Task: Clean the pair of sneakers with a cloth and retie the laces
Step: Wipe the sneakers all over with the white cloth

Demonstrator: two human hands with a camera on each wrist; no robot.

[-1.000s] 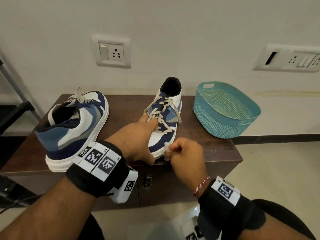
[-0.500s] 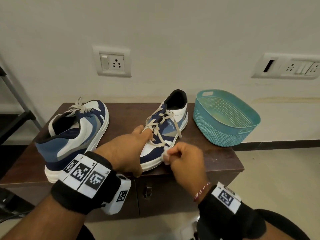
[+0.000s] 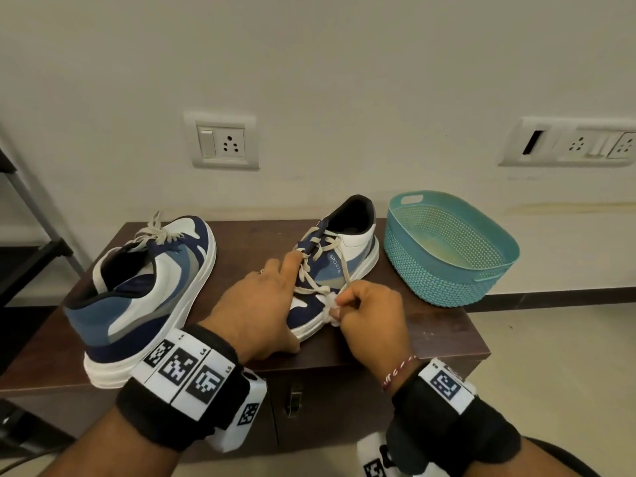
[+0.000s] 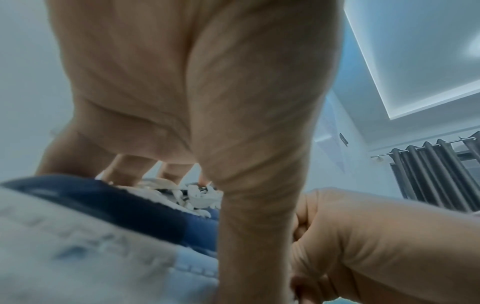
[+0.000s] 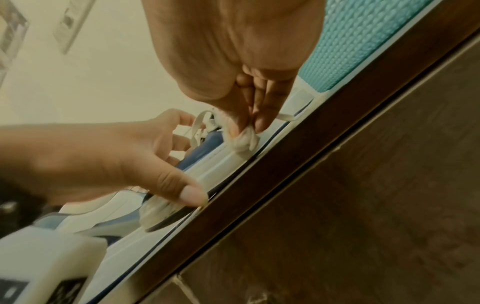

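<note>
A: Sneakers: where do they sit, taking the teal basket (image 3: 451, 249) as the landmark?

B: Both are on the dark worktop (image 3: 426, 325). The near sneaker (image 3: 335, 270) stands just beside the basket, on the side away from the wall sockets' long panel; the far sneaker (image 3: 144, 290) is well apart from the basket, beyond the first.

A: And the hands?

B: The left hand (image 3: 256, 306) rests on the near sneaker, fingers straight and spread over the laces (image 3: 311, 266), thumb down by the sole. The right hand (image 3: 370, 316) has its fingers pinched together on a small white cloth (image 5: 242, 142), pressed to the sole edge on the side facing the basket.

A: How far along is it?

B: My guess is mid-wipe on this shoe. Its laces lie loose and untied (no bow that I can see), so retying is left. The far sneaker's laces are bunched at the tongue; whether they are knotted, or that shoe already wiped, I cannot tell.
</note>
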